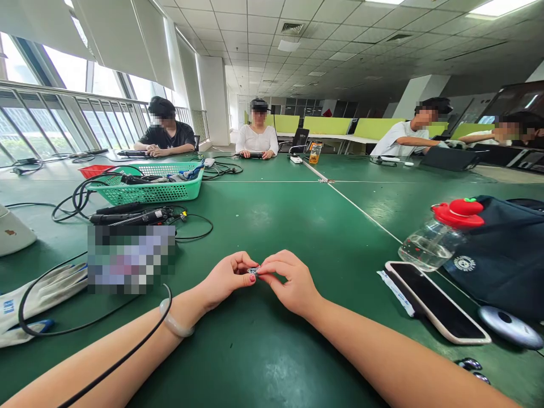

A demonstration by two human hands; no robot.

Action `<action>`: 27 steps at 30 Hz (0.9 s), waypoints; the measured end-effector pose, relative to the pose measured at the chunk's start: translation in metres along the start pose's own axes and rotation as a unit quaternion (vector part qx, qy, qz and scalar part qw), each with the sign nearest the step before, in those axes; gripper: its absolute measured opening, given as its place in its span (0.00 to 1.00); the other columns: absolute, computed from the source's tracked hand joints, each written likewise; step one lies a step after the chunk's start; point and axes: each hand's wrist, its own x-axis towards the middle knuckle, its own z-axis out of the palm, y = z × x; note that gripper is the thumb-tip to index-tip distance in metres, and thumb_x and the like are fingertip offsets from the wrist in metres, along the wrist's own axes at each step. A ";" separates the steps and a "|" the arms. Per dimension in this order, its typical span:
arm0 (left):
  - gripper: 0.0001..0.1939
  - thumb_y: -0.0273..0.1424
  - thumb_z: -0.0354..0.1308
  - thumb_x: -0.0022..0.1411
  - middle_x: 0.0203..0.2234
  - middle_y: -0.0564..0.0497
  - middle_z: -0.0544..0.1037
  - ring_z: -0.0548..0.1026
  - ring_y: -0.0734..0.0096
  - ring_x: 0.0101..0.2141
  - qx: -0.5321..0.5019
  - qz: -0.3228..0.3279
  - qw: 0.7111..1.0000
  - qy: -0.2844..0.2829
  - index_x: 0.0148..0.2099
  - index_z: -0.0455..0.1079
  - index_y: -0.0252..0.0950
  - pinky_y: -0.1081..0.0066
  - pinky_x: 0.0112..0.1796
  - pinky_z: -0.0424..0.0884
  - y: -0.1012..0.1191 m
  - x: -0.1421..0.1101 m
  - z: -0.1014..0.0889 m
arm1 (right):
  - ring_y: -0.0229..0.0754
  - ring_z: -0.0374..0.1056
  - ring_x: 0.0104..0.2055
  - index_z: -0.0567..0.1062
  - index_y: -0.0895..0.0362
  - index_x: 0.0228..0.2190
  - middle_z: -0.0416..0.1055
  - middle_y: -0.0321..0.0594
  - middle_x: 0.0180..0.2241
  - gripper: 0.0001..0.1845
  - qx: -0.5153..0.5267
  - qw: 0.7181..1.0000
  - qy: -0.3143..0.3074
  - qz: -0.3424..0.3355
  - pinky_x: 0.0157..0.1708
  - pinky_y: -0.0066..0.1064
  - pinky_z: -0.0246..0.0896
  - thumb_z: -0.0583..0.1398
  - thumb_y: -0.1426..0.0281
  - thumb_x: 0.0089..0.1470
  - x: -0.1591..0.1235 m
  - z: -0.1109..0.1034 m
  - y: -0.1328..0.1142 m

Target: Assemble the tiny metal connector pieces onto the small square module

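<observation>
My left hand point(226, 277) and my right hand point(289, 283) meet just above the green table point(272, 226), near its front middle. Both pinch a tiny metallic object point(253, 271) between their fingertips; it is too small to name. The fingers of each hand are curled in and pressed together. A pale bangle point(175, 323) sits on my left wrist, and a black cable point(127, 354) runs across that forearm.
A phone point(437, 309), a tipped clear bottle with a red cap point(437, 238), a dark bag point(505, 249) and a grey mouse point(508, 327) lie at right. A green basket point(148, 184), black tools and cables lie at left. Several people sit at the far side.
</observation>
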 end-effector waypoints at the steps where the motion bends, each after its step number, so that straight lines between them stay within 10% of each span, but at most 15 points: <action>1: 0.24 0.42 0.72 0.39 0.27 0.54 0.72 0.68 0.75 0.30 -0.010 -0.002 1.000 0.002 0.31 0.65 0.35 0.72 0.34 0.63 0.000 0.000 0.000 | 0.38 0.69 0.37 0.79 0.51 0.32 0.77 0.37 0.34 0.05 0.000 1.000 0.001 -0.004 0.40 0.33 0.67 0.61 0.71 0.55 0.000 0.000 -0.001; 10: 0.22 0.41 0.71 0.41 0.27 0.54 0.75 0.70 0.75 0.30 0.003 -0.025 1.000 -0.004 0.33 0.66 0.35 0.72 0.35 0.64 0.000 0.001 0.001 | 0.38 0.68 0.36 0.78 0.53 0.31 0.77 0.36 0.32 0.04 -0.025 0.999 -0.024 0.037 0.39 0.33 0.65 0.62 0.70 0.55 0.000 -0.001 0.004; 17: 0.20 0.37 0.70 0.44 0.32 0.51 0.78 0.74 0.72 0.34 0.025 -0.028 0.999 0.019 0.36 0.67 0.35 0.69 0.40 0.67 -0.005 0.004 -0.001 | 0.41 0.68 0.41 0.77 0.52 0.44 0.77 0.38 0.40 0.14 -0.123 0.974 -0.162 0.094 0.43 0.36 0.64 0.61 0.72 0.55 0.002 -0.013 0.013; 22: 0.19 0.36 0.69 0.46 0.39 0.46 0.80 0.75 0.69 0.39 0.033 -0.024 0.999 0.007 0.38 0.67 0.35 0.66 0.45 0.67 -0.005 0.004 -0.002 | 0.43 0.69 0.37 0.78 0.55 0.36 0.74 0.39 0.35 0.12 -0.182 0.917 -0.258 0.246 0.37 0.35 0.63 0.66 0.65 0.48 0.002 -0.025 0.010; 27: 0.18 0.35 0.69 0.47 0.38 0.46 0.80 0.76 0.68 0.40 0.038 -0.021 0.999 0.001 0.38 0.67 0.34 0.64 0.46 0.68 -0.007 0.005 -0.002 | 0.38 0.67 0.33 0.76 0.55 0.30 0.72 0.37 0.32 0.02 -0.182 0.915 -0.268 0.241 0.33 0.30 0.58 0.63 0.69 0.52 0.002 -0.018 0.009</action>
